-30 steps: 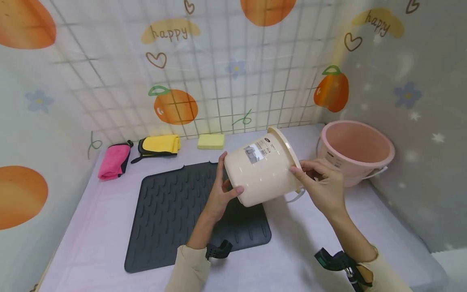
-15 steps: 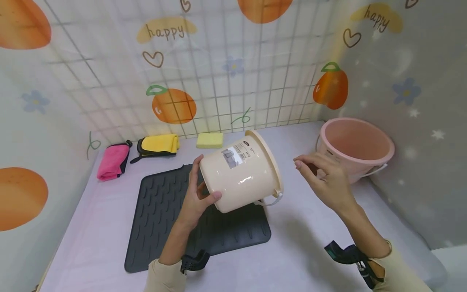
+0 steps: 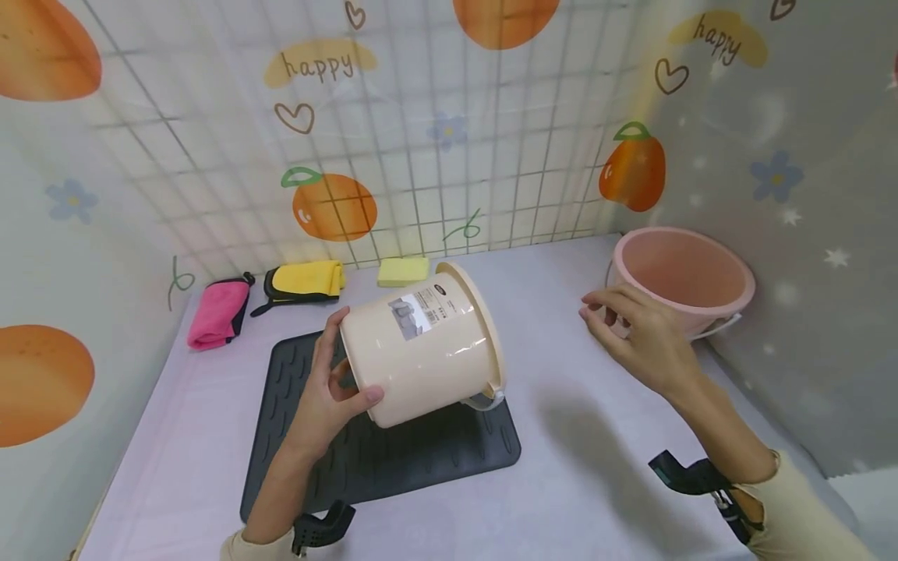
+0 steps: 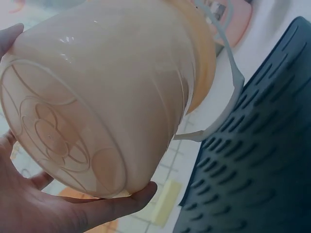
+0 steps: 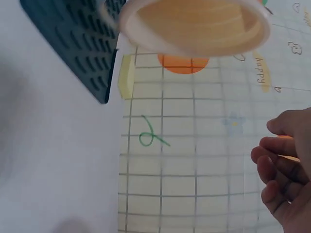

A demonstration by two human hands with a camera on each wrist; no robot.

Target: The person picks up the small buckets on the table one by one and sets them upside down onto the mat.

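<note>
A cream bucket (image 3: 421,351) hangs tilted over the dark ribbed mat (image 3: 379,467), its mouth turned to the right. My left hand (image 3: 326,397) grips it by the base, thumb in front and fingers round the far side. In the left wrist view the bucket's moulded bottom (image 4: 56,131) and loose grey handle (image 4: 235,92) show. The right wrist view looks partly into the bucket's mouth (image 5: 194,24). Apart from the bucket, my right hand (image 3: 645,335) hovers in front of the pink bucket (image 3: 680,265), fingers loosely curled and holding nothing.
Along the back of the table (image 3: 561,467) lie a folded pink cloth (image 3: 219,313), a folded yellow cloth (image 3: 306,280) and a pale yellow sponge (image 3: 403,271). A printed curtain (image 3: 421,140) over a wire grid borders the back, and the pink bucket stands in the right corner.
My right hand has let go of the cream bucket's rim and drawn off to the right. The left hand has carried the bucket left and slightly down, over the mat.
</note>
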